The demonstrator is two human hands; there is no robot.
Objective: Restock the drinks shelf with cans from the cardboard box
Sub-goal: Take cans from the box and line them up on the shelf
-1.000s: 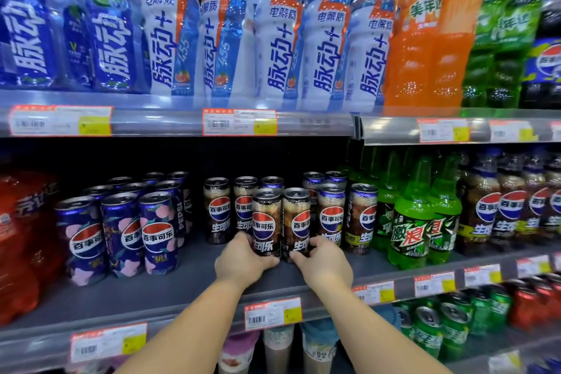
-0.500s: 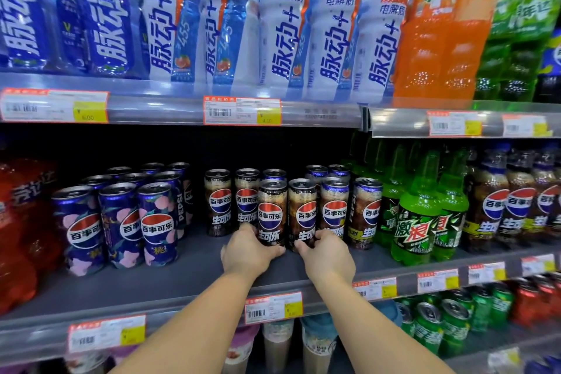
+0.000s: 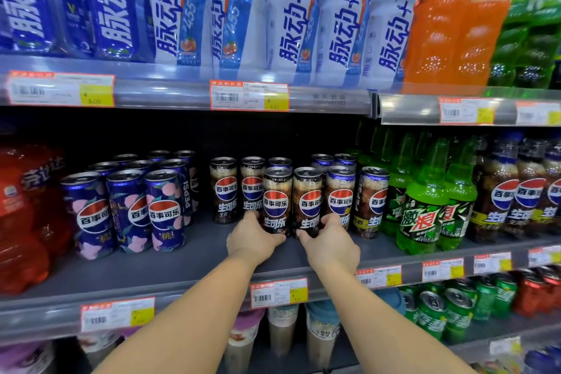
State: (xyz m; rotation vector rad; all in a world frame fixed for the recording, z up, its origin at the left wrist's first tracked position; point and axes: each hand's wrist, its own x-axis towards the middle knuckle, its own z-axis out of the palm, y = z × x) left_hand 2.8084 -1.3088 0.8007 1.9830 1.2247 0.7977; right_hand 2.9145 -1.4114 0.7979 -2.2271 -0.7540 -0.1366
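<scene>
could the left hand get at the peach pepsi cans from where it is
Probably yes: the left hand grips a brown can, but bare shelf lies between it and the peach cans.

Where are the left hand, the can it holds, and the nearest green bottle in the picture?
left hand (image 3: pixel 253 241): head view, on the back of the hand.
dark can (image 3: pixel 275 202): head view, on the round logo of its label.
green bottle (image 3: pixel 423 206): head view, on the front label, mid-body.

Head camera faces the drinks shelf (image 3: pixel 188 264) squarely, close, looking slightly downward.
</scene>
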